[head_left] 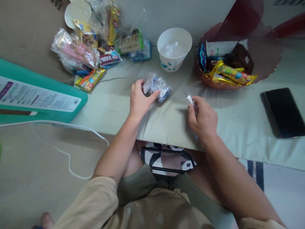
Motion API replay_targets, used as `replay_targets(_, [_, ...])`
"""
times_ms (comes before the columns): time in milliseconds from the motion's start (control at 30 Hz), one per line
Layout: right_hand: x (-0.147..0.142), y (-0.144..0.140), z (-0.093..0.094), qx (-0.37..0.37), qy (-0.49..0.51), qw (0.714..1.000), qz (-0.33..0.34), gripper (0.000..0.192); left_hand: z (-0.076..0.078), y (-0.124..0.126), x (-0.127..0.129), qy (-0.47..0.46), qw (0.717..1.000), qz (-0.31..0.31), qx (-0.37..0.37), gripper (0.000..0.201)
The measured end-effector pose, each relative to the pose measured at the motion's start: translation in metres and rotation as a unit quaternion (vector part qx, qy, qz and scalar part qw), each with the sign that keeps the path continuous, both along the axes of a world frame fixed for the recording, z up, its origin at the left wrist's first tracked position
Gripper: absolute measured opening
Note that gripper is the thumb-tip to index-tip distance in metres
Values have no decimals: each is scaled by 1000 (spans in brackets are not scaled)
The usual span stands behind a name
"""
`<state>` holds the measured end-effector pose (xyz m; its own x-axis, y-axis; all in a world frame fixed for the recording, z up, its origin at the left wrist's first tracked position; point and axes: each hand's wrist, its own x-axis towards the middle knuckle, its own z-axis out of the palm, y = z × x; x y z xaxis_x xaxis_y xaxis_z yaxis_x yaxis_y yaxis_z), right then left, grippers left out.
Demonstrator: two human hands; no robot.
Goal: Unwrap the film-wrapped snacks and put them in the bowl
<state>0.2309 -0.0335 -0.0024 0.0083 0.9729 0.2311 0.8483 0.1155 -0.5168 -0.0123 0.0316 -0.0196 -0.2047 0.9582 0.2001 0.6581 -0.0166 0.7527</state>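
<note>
Holding a plastic-wrapped bundle (pixel 158 87) near the centre of the frame in the head view, the person's left hand (pixel 140 100) has its thumb and fingers parted around the bundle's left side, the thumb lying on the wrap. Right of centre, the right hand (pixel 203 114) has its fingers closed around a small white tool (pixel 190 99), whose metal tip points toward the upper left, apart from the bundle. Both hands are over the cloth-covered surface (pixel 238 117). At upper centre stands a white paper cup (pixel 171 62); at upper right, a reddish bowl (pixel 269 60) contains gold packets (pixel 228 71). Wrapped snacks (pixel 87 33) are heaped at upper left.
</note>
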Motion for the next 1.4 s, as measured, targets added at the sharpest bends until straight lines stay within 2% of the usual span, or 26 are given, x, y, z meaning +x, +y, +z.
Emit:
replay_targets(100, [-4,1,1,4,30,999,13,29,6,2,6,16,1000,-17,18,38])
replay_targets(267, [-6,2,6,5,131,991,38,23,5,0,12,17,994,-59,92,28])
replay_targets(400, [-15,5,4,-38,308,948,71,26,3,-8,23,11,989,-108,100,32])
replay_targets(467, [-20,10,1,-41,358,929,79,28,5,-13,31,2,985,-149,89,32])
replay_targets(533, [-23,17,-1,-26,352,934,63,27,6,-17,38,-9,979,-185,81,30])
replay_targets(633, [-26,29,-4,-5,297,954,28,27,4,-20,44,-25,972,-217,87,28])
replay_targets(767, [-28,41,-10,-24,254,967,21,33,-2,-19,44,-32,965,-239,106,35])
replay_targets(867, [-31,43,-13,-44,260,965,12,30,-8,-19,42,-63,968,-227,92,42])
replay_targets(933, [-32,43,-14,-54,265,963,9,27,-12,-19,40,-109,974,-187,63,48])
replay_targets(1000, [-32,43,-15,-59,270,961,9,26,-15,-17,38,-149,976,-157,22,62])
replay_targets(1067, [-31,43,-14,-66,280,958,12,27,-15,-13,36,-178,968,-176,-23,73])
replay_targets(1133, [-30,43,-11,-67,293,954,11,30,-12,-10,32,-202,953,-219,-58,72])
replay_targets(1200, [-29,39,-6,-53,316,947,-2,30,-9,-7,28,-214,948,-229,-59,69])
replay_targets(1300, [-32,28,4,-47,401,915,-20,23,-7,-5,22,-197,963,-182,-18,68])
replay_targets(1400, [-38,15,10,-114,484,867,30,37,-10,-3,19,-189,969,-162,-5,69])
